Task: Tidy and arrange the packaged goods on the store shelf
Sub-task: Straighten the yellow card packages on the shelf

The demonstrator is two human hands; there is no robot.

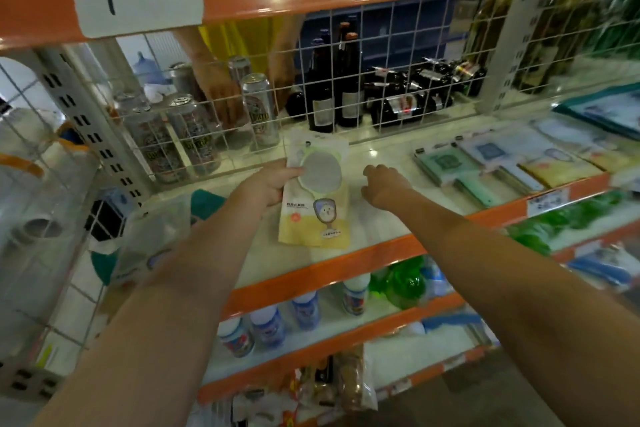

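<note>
Mirror packet point(317, 191), left hand point(268, 185) grip on its left edge

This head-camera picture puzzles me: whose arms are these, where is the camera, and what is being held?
No machine here: a person wears a wide-angle camera on the head, looking down along both bare arms at a store shelf. The left hand grips the edge of a pale yellow packaged mirror that lies flat on the shelf. The right hand hovers beside it, fingers curled, holding nothing. To the right lie more flat packets in a row. Behind a wire grid stand drink cans and dark bottles, where someone else's hands reach in from the far side.
</note>
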